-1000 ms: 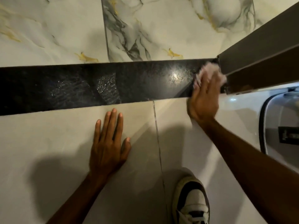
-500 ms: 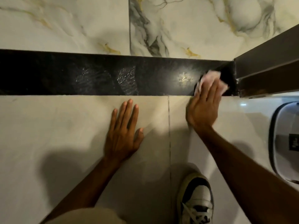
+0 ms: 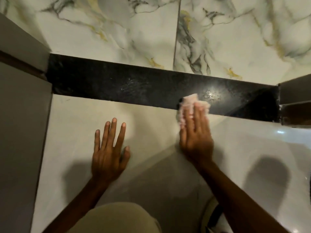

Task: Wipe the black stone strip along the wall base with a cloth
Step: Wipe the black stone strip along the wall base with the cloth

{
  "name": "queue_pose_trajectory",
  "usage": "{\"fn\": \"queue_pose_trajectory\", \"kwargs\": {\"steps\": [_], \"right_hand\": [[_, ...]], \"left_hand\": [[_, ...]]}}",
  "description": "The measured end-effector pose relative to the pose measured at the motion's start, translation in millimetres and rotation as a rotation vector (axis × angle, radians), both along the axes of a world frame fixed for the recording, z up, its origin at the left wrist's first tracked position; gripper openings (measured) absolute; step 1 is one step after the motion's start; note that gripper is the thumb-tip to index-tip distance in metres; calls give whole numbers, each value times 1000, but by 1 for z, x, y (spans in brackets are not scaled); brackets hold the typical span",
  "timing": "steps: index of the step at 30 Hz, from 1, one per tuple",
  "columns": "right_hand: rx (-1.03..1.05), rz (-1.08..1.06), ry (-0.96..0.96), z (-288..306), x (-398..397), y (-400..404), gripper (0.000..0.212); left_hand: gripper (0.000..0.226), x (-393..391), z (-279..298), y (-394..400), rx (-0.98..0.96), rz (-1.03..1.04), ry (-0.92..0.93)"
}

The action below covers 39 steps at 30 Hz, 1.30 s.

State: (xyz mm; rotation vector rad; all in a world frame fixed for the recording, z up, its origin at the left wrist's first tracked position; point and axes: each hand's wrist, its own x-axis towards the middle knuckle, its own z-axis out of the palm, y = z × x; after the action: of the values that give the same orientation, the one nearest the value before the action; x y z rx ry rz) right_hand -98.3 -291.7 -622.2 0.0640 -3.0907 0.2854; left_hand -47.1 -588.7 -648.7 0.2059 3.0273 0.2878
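Observation:
The black stone strip (image 3: 134, 84) runs across the view between the veined marble wall and the pale floor tiles. My right hand (image 3: 195, 135) lies flat on a pinkish-white cloth (image 3: 188, 102), pressing it on the strip's lower edge and the floor tile beside it, right of centre. The cloth's far part shows beyond my fingertips; the rest is under my palm. My left hand (image 3: 109, 148) rests flat on the floor tile with fingers spread, holding nothing, a little below the strip.
A grey panel (image 3: 21, 115) bounds the strip on the left. A dark door frame (image 3: 294, 101) closes it off on the right. My knee (image 3: 116, 217) fills the bottom centre and a shoe (image 3: 213, 214) peeks out beneath my right forearm.
My right hand has slid the cloth leftward along the strip, away from the door frame. The view has shifted, showing the grey panel on the left. My left hand stays planted on the tile.

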Motion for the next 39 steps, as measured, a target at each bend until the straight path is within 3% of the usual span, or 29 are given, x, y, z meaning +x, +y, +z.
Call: {"fn": "queue_pose_trajectory", "kwargs": {"steps": [5,7,10,14,19,23,26,29,33,36,39], "right_hand": [[-91,-232,-25,-11,-112,-43,62],[-127,-85,-30,-17,-150,-98,63],[-128,342,-50,-11,-149,-170,63],[-121,545,-118,-1,-66,-134,59],[-15,333,-164,-1,-54,-50,61],[-57,66,-81,-5,-127,-112,59],[-93,261,-79,-12,-163,-191,61],[-135,561,-108,-5,-141,-238,62],[-95,730,-127,0,-76,-188,58],[-80,616,-153,-3,-79,-137,59],[-45,349,-112,-1,-126,-151,60]], "left_hand": [[72,2,-10,-3,29,44,56],[70,3,-16,-5,21,98,97],[68,3,-14,-2,6,274,152],[67,-1,-4,-2,-8,361,125],[68,-4,-5,0,24,449,97],[69,-3,-16,-3,-13,591,134],[69,-4,-22,-2,-44,672,151],[69,-4,-21,-2,-34,729,132],[69,-4,-14,0,-69,720,101],[70,-6,-12,-1,-49,721,84],[71,-4,-15,-1,-57,714,95]]}}
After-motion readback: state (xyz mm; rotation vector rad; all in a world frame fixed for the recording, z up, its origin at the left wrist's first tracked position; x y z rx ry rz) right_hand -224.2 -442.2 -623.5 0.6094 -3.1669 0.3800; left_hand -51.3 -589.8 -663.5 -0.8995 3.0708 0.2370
